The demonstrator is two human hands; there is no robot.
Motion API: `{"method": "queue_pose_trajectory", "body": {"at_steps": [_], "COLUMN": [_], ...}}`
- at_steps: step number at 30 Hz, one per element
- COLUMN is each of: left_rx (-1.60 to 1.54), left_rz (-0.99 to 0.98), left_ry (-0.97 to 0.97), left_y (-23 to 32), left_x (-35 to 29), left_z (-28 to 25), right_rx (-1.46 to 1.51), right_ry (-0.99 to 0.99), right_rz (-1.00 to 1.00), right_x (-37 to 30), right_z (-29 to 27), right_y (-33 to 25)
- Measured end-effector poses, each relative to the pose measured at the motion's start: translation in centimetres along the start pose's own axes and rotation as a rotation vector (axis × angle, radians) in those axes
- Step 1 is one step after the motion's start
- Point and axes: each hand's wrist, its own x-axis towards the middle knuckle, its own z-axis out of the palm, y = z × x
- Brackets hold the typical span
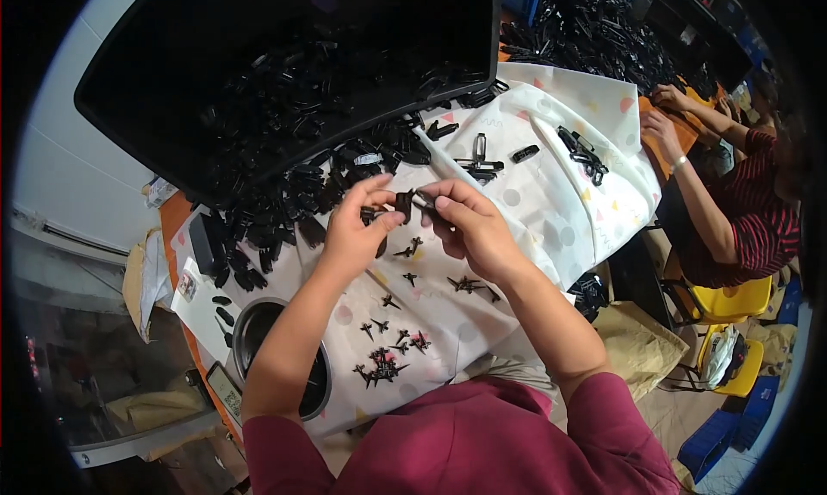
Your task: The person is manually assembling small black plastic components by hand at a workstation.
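My left hand (351,236) pinches a small black plastic part (403,204) between thumb and fingers. Close to it, my right hand (472,224) grips a small dark piece with a pale shine (423,200). The two pieces almost meet; whether they touch, I cannot tell. Below my hands, small black pronged pieces (383,366) lie scattered and heaped on the patterned white cloth (448,323). A pile of black plastic parts (301,189) spreads beyond my left hand. Past my right hand lie several loose black oblong frames (481,146).
A large black bin (129,90) with more black parts stands tilted at the far left. Near my left forearm are a dark round bowl (326,383) and a phone-like device (226,392). A co-worker in a striped shirt (758,211) handles parts at the right, by yellow stools (732,298).
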Motion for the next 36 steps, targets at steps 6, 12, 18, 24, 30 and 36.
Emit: {"method": "queue_pose_trajectory", "body": {"at_steps": [6, 12, 18, 24, 30, 36], "left_rx": [0.059, 0.063, 0.277, 0.837, -0.529, -0.680], "left_rz": [0.234, 0.231, 0.341, 0.690, -0.147, -0.345], "left_ry": [-0.081, -0.080, -0.065, -0.102, 0.079, -0.011], "left_y": [3.4, 4.9, 6.4, 7.6, 4.2, 4.6], "left_x": [-2.1, -3.2, -3.8, -4.1, -4.4, -5.3], "left_z": [0.3, 0.6, 0.8, 1.2, 4.1, 3.8], "right_rx": [0.136, 0.279, 0.219, 0.057, -0.311, -0.692], "right_ry": [-0.002, 0.020, 0.031, 0.026, 0.181, 0.134], "right_rz": [0.136, -0.023, 0.074, 0.175, -0.138, -0.243], "right_x": [-2.6, -3.5, -4.4, -4.1, -3.9, -4.9], "right_z": [-0.3, -0.3, -0.4, -1.6, 0.9, 0.5], "right_y": [-1.2, -1.0, -2.1, -2.0, -0.1, 1.1]}}
